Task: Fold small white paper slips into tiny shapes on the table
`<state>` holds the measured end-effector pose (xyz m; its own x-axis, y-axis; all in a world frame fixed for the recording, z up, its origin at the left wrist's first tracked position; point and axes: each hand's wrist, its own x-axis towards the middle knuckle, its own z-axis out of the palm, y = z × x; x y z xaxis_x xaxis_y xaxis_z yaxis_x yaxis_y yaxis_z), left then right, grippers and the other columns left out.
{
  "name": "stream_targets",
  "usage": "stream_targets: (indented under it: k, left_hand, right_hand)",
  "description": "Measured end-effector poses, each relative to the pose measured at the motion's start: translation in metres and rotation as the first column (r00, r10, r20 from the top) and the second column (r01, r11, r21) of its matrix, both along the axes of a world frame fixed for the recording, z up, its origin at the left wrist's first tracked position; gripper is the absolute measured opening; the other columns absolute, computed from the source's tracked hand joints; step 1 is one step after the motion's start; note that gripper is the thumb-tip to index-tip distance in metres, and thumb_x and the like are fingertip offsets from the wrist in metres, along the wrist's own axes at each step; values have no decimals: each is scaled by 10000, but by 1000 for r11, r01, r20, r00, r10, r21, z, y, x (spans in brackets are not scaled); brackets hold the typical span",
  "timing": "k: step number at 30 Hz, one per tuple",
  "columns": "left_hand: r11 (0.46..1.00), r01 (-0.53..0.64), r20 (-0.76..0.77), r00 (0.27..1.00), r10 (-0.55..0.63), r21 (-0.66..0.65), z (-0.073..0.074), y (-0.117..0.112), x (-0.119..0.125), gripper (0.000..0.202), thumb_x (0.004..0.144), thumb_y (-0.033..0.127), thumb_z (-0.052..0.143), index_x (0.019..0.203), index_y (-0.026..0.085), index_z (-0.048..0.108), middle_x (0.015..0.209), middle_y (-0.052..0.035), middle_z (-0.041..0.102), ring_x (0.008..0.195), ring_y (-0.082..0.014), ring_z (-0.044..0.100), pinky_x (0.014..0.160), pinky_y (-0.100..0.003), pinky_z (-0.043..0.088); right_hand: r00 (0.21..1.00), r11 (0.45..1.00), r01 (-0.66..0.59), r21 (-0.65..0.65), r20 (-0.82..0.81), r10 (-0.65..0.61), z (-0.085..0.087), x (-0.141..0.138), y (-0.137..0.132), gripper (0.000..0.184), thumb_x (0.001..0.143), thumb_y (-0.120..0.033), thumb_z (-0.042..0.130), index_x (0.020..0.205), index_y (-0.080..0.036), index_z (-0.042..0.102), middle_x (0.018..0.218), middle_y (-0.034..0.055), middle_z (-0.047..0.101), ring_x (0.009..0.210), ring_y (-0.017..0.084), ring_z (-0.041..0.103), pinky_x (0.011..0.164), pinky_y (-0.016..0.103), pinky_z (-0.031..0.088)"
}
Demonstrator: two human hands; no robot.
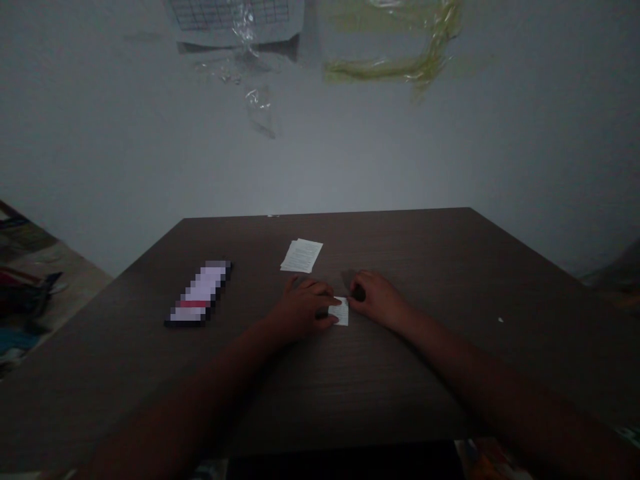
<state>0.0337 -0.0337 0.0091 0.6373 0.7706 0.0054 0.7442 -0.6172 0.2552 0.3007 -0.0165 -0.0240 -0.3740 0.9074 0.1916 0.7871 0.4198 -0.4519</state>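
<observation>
A small piece of printed paper (341, 315) lies on the dark table in front of me. My left hand (303, 308) rests at its left side, palm down, with the fingers apart and the fingertips touching the paper. At the paper's upper right edge, my right hand (376, 298) is closed, thumb and index finger curled into a pinch on the edge. How much of the paper sits between those fingertips is hard to see in the dim light. Just beyond my left hand lies a short stack of printed paper sheets (302, 256).
A phone (200, 293) with a lit, blurred screen lies on the left of the table (430, 247). A tiny white scrap (501, 320) is at the right. Behind the table stands a wall (375, 153) with taped paper (240, 17) and yellow tape (380, 70).
</observation>
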Motion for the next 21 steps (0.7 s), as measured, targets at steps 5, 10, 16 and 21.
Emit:
stream_targets:
  k: [5, 10, 16, 21]
  left_hand:
    - [1000, 5, 13, 1000, -4, -16, 2, -3, 2, 360, 1118, 273, 869, 1469, 328, 924, 1578, -97, 859, 1583, -414, 720, 1494, -790, 319]
    - [999, -42, -1, 999, 42, -27, 2, -2, 8, 326, 1122, 324, 887, 1444, 328, 934, 1553, -95, 854, 1589, -421, 716, 1500, -782, 304]
    - [999, -34, 25, 999, 34, 10, 0, 0, 9, 287, 1129, 322, 864, 1404, 355, 937, 1518, -74, 880, 1551, -377, 737, 1456, -660, 414]
    - [998, -53, 51, 997, 51, 41, -5, -2, 8, 287, 1091, 334, 892, 1373, 350, 944, 1479, -77, 889, 1493, -402, 759, 1444, -684, 423]
  right_hand:
    - [999, 999, -37, -17, 31, 38, 2, 3, -11, 252, 958, -207, 976, 1051, -255, 745, 1172, 85, 818, 1128, 310, 760, 963, 415, 547]
    - [996, 996, -85, -11, 37, 86, 2, 1, -16, 248, 965, -212, 974, 1117, -255, 783, 1173, 84, 829, 1134, 311, 762, 966, 416, 541]
    - [999, 1000, 30, 8, 43, -31, 0, -3, 0, 181, 1020, -179, 902, 1006, -260, 740, 1097, 71, 827, 1058, 281, 768, 907, 385, 555]
    - [998, 999, -1, 46, 62, -2, 2, 1, 2, 166, 1028, -209, 911, 1018, -265, 755, 1082, 65, 817, 1041, 278, 759, 905, 388, 572]
